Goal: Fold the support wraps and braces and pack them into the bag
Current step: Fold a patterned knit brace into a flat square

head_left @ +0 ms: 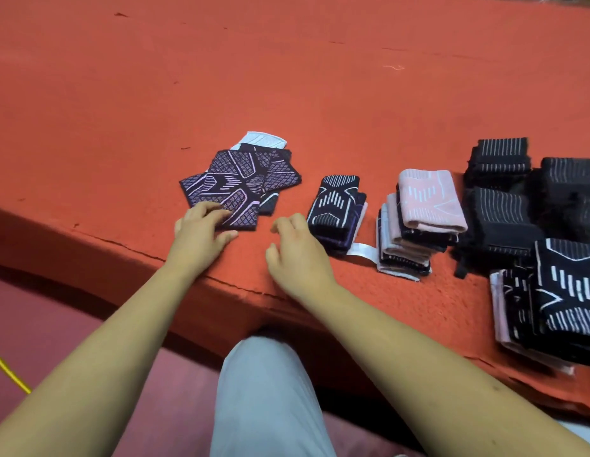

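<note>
The left hand (201, 232) rests loosely bent fingers on the near corner of the fanned purple-patterned braces (237, 183) on the orange table (122, 94). Just right of those braces the right hand (298, 252) hovers relaxed, holding nothing, beside a folded dark stack (336, 212). Farther right sit a pink-topped stack (428, 201) and black piles (501, 212).

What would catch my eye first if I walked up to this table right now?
The bright orange-red table covering fills the view. Left of centre lies a fanned pile of purple-patterned braces, the left hand touching its near edge, the right hand empty beside it. To the right stand folded stacks, one topped by a pink wrap, others black.
</note>
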A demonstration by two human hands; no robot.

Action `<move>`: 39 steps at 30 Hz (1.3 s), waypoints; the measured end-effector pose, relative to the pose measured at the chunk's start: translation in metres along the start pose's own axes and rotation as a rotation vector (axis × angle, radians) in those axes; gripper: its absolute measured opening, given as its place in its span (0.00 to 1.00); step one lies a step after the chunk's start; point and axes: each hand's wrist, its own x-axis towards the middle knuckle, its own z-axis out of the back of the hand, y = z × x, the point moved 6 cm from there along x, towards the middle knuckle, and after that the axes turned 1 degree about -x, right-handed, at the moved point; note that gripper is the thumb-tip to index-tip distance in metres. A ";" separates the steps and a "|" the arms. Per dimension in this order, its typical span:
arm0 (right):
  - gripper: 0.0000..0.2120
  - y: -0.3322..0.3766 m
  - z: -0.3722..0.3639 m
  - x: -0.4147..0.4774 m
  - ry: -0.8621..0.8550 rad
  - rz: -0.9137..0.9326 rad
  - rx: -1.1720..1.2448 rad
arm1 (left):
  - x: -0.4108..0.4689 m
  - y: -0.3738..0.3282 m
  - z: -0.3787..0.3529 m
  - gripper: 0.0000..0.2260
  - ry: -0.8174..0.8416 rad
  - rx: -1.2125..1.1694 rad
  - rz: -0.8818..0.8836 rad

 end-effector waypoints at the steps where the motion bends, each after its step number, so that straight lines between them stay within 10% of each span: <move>1: 0.13 0.001 -0.006 0.000 0.026 -0.001 0.000 | 0.000 0.002 0.001 0.15 -0.031 -0.013 -0.019; 15: 0.34 -0.010 -0.016 -0.020 0.081 0.080 -0.019 | -0.059 -0.036 0.034 0.07 0.001 -0.366 -0.304; 27: 0.15 -0.024 -0.014 -0.032 0.081 0.146 0.196 | -0.113 -0.035 0.017 0.23 0.133 -0.332 -0.313; 39: 0.14 -0.037 0.002 -0.063 0.153 0.275 0.332 | -0.124 -0.047 0.015 0.09 0.137 -0.571 -0.247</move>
